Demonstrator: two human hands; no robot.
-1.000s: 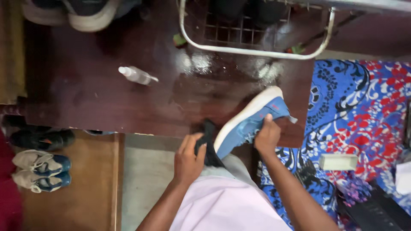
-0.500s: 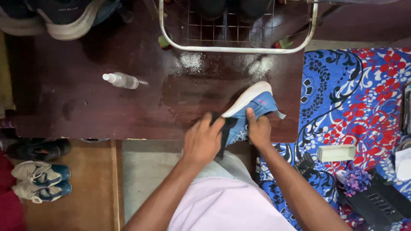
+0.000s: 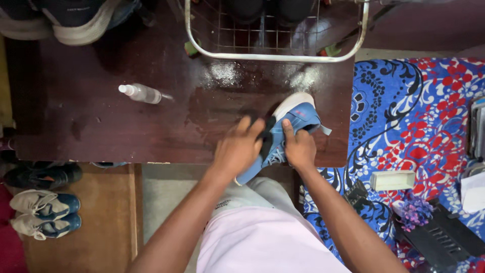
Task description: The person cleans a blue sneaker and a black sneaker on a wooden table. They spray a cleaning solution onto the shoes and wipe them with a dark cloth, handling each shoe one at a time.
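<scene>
A blue sneaker [image 3: 298,119] with a white toe lies at the near edge of a dark wooden table [image 3: 91,131], its heel over my lap. My right hand [image 3: 299,149] grips its side, thumb across the upper. My left hand [image 3: 237,149] presses a dark cloth [image 3: 266,137] against the shoe's laces; most of the cloth is hidden under my fingers.
A small clear spray bottle [image 3: 141,93] lies on the table to the left. A white wire rack [image 3: 275,33] stands at the back, wet patches in front of it. Shoes sit at the far left and on the floor [image 3: 43,215]. A blue and red patterned cloth [image 3: 429,116] covers the right.
The shoe has turned from sole-up to upper-up. My left hand has slid with the cloth from beside the shoe onto its laces. My head has tilted forward, so the table sits lower in view.
</scene>
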